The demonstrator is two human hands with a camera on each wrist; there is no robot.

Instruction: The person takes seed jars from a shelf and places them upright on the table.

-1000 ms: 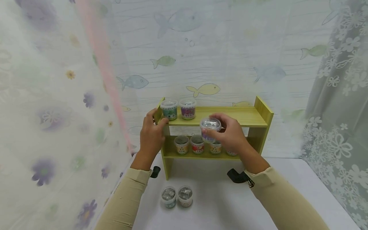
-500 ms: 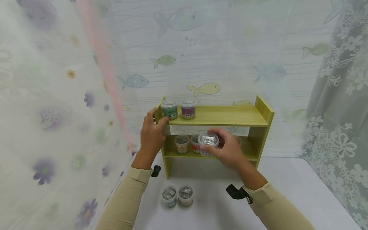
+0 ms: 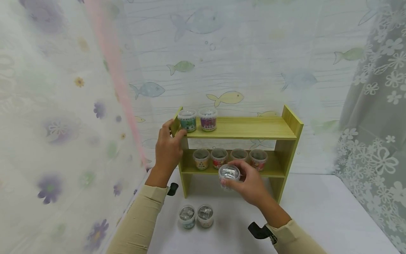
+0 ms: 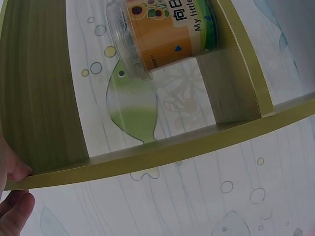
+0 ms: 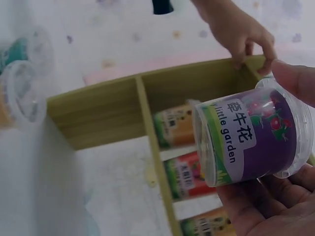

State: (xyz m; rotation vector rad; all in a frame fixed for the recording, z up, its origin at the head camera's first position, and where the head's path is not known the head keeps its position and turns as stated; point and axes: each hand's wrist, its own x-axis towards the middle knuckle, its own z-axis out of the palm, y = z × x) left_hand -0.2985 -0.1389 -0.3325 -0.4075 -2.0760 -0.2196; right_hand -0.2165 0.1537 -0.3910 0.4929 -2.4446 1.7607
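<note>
My right hand (image 3: 252, 185) holds a clear lidded plastic cup (image 3: 229, 173) in front of the lower shelf board, thumb on one side and fingers on the other. In the right wrist view this cup (image 5: 268, 130) shows a purple label reading "little garden". My left hand (image 3: 168, 150) grips the upper left side of a small yellow-green wooden shelf (image 3: 253, 127); the left wrist view has its fingertips (image 4: 22, 209) around the panel edge. A green-labelled cup (image 3: 188, 121) and a purple-labelled cup (image 3: 208, 120) stand at the left of the top board.
Several cups stand in a row on the lower board, among them an orange-labelled one (image 3: 201, 160) and a red-labelled one (image 3: 258, 160). Two lidded cups, a bluish one (image 3: 187, 217) and a pale one (image 3: 205, 216), sit on the white table (image 3: 304, 218) in front.
My right hand has brought the purple-labelled cup down from near the top board to below the lower row, uncovering the cups behind it. My left hand has stayed on the shelf's side.
</note>
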